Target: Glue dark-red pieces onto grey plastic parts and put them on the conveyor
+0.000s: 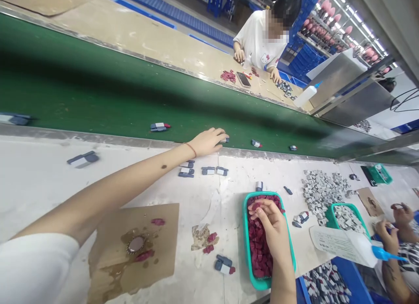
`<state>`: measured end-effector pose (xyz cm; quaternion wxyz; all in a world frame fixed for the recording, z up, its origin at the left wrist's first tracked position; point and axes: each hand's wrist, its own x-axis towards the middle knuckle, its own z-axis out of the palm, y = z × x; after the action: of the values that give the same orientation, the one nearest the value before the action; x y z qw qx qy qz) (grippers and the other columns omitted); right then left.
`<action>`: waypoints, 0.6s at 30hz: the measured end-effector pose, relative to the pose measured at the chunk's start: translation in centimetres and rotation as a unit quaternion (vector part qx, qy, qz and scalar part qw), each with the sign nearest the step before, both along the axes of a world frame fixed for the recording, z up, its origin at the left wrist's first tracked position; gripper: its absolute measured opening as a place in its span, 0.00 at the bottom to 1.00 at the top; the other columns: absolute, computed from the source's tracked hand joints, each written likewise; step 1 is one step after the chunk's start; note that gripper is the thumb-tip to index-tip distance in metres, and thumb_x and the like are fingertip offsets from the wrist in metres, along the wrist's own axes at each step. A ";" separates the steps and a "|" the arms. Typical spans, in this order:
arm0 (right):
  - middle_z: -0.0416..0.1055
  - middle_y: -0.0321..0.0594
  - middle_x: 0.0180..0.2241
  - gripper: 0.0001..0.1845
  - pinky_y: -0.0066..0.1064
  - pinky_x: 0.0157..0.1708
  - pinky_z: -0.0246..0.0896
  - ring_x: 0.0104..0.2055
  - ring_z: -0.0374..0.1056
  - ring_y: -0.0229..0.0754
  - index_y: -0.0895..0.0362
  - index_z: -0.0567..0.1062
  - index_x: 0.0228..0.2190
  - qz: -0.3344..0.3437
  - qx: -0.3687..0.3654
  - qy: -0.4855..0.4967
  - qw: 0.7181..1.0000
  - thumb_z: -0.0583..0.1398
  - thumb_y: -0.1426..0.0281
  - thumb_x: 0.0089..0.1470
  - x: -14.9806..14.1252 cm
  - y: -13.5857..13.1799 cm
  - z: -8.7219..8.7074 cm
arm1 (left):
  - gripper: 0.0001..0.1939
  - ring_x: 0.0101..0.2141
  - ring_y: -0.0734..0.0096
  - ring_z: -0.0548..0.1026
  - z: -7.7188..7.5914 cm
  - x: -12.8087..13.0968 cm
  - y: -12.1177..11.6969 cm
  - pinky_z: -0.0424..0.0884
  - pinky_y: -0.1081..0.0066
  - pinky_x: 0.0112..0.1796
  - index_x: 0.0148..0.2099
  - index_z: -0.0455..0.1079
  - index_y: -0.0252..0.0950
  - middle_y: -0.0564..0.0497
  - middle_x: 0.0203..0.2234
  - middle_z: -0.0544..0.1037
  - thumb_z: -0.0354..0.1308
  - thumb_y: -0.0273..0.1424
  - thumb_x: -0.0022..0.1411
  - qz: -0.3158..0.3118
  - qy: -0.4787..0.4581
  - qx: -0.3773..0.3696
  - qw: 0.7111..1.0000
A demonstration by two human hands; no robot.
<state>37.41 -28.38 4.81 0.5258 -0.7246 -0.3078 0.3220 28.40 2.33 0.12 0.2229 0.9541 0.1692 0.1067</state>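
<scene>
My left hand point(208, 142) reaches across onto the green conveyor belt, its fingers bent over a small grey-and-white plastic part point(224, 139) that is mostly covered. Above a teal basket point(246, 238) heaped with dark red pieces point(258, 251), my right hand point(273, 221) pinches one dark red piece point(255, 205) between thumb and fingers. Several grey-and-white parts point(208, 171) lie on the table by my left forearm. One assembled part with a red tip point(224, 264) lies left of the basket. Loose red pieces point(208, 249) rest on a stained scrap.
Stained cardboard point(160, 247) holds a round metal-rimmed cap point(136, 244). Similar parts ride the green belt point(108, 107). On the right are a pile of grey pieces point(322, 186), a white bottle point(362, 247), a blue bin point(356, 282) and a co-worker's hands point(388, 234). Another person point(262, 42) sits opposite.
</scene>
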 end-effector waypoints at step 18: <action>0.75 0.38 0.25 0.11 0.29 0.24 0.68 0.24 0.69 0.39 0.56 0.79 0.32 -0.009 0.011 0.048 0.999 0.65 0.61 0.49 -8.1 2.9 -0.5 | 0.13 0.41 0.60 0.81 2.9 -9.7 -4.8 0.78 0.65 0.40 0.48 0.69 0.34 0.42 0.43 0.79 0.51 0.36 0.67 0.126 -0.127 -0.463 0.868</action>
<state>29.31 -25.45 4.32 0.5507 -0.7051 -0.2793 0.3486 18.69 -2.48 3.00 0.6432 0.6904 0.2878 0.1640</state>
